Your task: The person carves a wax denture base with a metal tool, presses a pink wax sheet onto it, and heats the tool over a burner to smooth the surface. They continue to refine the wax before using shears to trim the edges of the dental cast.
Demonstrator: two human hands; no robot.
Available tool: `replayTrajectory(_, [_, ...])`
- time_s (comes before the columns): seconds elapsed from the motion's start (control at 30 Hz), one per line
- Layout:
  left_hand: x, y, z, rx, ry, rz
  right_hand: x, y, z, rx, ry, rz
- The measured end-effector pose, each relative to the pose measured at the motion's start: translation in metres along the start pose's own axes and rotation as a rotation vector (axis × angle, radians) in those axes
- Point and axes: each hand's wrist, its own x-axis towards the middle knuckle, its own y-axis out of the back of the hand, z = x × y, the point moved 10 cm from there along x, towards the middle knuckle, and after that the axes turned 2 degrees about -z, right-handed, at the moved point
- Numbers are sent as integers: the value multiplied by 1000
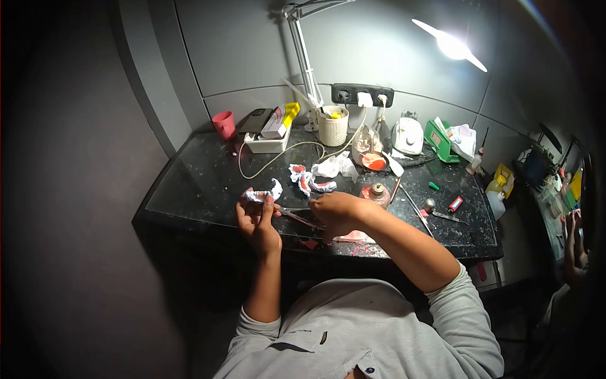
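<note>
My left hand (pixel 257 226) is closed around a small, curved, white-and-silver dental cast (pixel 257 196), lifted at the front left of the black worktop. My right hand (pixel 338 211) is bent over just to its right, fingers mostly hidden behind the wrist. From it a slim metal tool with two arms (pixel 300 218) points left toward my left fingers; its exact kind I cannot tell. Behind my hands lie more silvery-white pieces with red parts (pixel 304 182). A small glass jar with a metal top (pixel 377 194) stands just beyond my right wrist.
Crumpled white tissue (pixel 334 166) and a bowl of red material (pixel 374 162) sit farther back. Pink scraps (pixel 309 243) lie along the front edge. Right of my forearm are long thin tools (pixel 415 208) and a red lighter (pixel 456 204). A lamp (pixel 451 45) shines overhead.
</note>
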Motion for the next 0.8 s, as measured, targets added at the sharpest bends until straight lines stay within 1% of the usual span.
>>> replayTrajectory(0.07, [-1, -2, 4, -11, -38, -15, 2, -4, -6, -84, 27, -65])
replayTrajectory(0.1, [-1, -1, 4, -15, -38, -11, 6, -7, -3, -59, -9, -123])
replayTrajectory(0.13, [-1, -1, 4, -26, -48, -12, 6, -7, -5, -66, -10, -128])
replayTrajectory(0.2, [-1, 0, 6, -40, -61, -4, 6, 3, -14, -135, -6, -28])
replayTrajectory(0.33, [-2, -4, 10, -12, -107, -60, 5, -3, -30, -197, 16, 30])
replayTrajectory(0.4, [-3, -5, 11, -8, -115, -79, 1, 6, -21, -46, -86, 113])
replayTrajectory(0.43, [-3, -5, 12, -12, -122, -76, 1, 6, -20, -47, -85, 114])
replayTrajectory(0.5, [-2, -5, 12, -18, -134, -73, -2, 17, -13, -82, -122, 229])
replayTrajectory(0.53, [-2, -1, 12, -71, -134, -39, -2, 17, -12, -83, -121, 231])
replayTrajectory(0.6, [-3, 5, 12, -115, -129, -3, -12, 8, 17, 282, -362, 231])
replayTrajectory(0.63, [-2, 10, 15, -123, -155, 27, -31, 20, 9, 300, -391, 283])
replayTrajectory(0.67, [-2, 14, 17, -130, -179, 56, -39, 14, 9, 305, -389, 280])
replayTrajectory(0.73, [-2, 12, 21, -107, -163, 59, -66, 22, 15, 416, -337, 520])
replayTrajectory(0.77, [-2, 8, 20, -141, -133, 60, -78, 22, 11, 392, -265, 550])
replayTrajectory(0.8, [-4, 5, 18, -175, -103, 62, -88, 24, 7, 395, -264, 549])
